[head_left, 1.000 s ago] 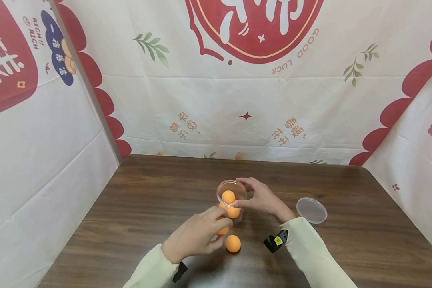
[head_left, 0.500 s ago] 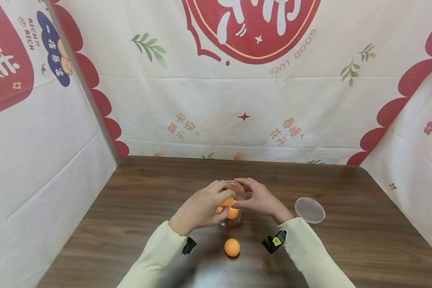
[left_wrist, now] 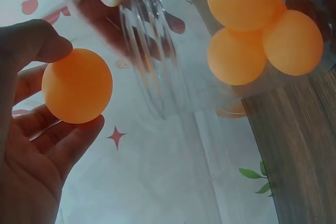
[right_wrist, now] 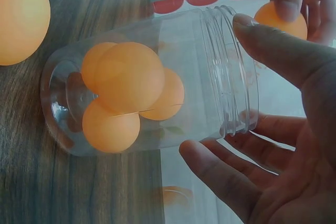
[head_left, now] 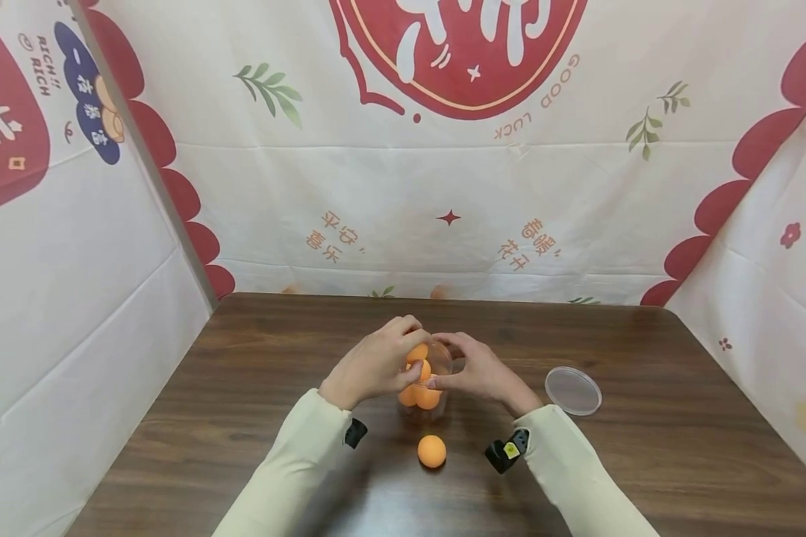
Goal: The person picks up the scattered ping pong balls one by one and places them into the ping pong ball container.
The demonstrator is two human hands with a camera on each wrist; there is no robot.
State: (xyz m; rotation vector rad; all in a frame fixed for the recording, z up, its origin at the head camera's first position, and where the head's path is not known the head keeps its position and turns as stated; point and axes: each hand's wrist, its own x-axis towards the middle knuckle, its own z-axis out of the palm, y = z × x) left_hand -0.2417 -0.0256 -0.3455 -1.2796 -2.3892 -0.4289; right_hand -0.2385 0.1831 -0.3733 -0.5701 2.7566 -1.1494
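A clear plastic jar with a threaded neck stands without its lid on the table, and several orange ping-pong balls lie inside it. My right hand holds the jar by its neck, thumb on one side and fingers on the other. Over the jar's mouth my left hand pinches another ping-pong ball between thumb and fingertips. In the left wrist view this ball is just outside the rim. One more loose ball rests on the table, nearer to me than the jar.
A flat clear lid lies on the brown wooden table, right of the jar. White printed cloth hangs behind the table and along both sides. Black straps with small devices sit at both wrists.
My left hand has lifted from beside the jar up to its mouth, bringing a ball with it. The right hand keeps its hold on the jar. The view has shifted slightly.
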